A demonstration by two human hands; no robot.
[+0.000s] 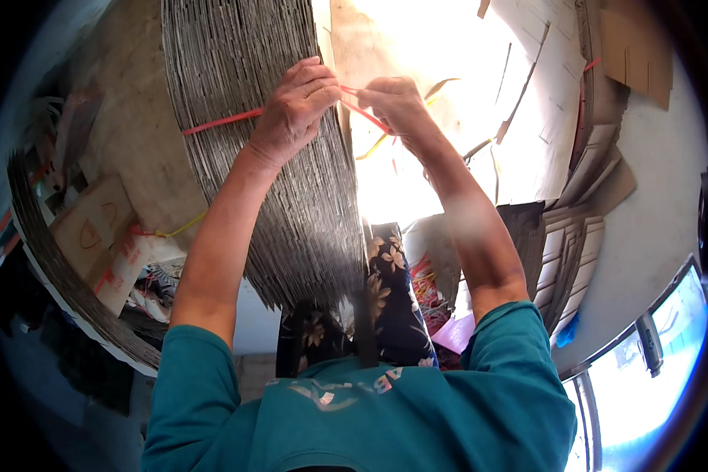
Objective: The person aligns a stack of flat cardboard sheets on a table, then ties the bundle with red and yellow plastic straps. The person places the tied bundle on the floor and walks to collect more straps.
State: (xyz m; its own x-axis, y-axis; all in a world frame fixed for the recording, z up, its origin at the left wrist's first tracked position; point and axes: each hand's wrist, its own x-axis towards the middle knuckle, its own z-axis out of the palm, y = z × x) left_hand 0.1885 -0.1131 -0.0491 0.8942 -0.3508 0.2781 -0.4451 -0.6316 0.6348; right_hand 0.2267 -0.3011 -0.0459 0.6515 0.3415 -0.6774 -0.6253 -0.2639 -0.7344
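A long stack of thin grey-brown cardboard sheets (240, 59), edges upward, runs from the far side down toward my lap. Across it lies a red plastic strap (222, 122). My left hand (295, 108) rests on the stack's right edge, fingers closed on the strap. Just to its right, my right hand (395, 105) pinches the strap, slightly blurred. Red lengths stretch between the two hands, and one slants down beneath the right hand. The exact crossing of the strap is partly hidden by my fingers.
Cut cardboard pieces (641, 59) and bundled stacks (578, 244) stand at the right. A cardboard box (94, 220) and a curved stack of sheets (79, 295) are at the left. Tangled red strapping (423, 282) lies beside my legs. Glare washes out the surface right of the stack.
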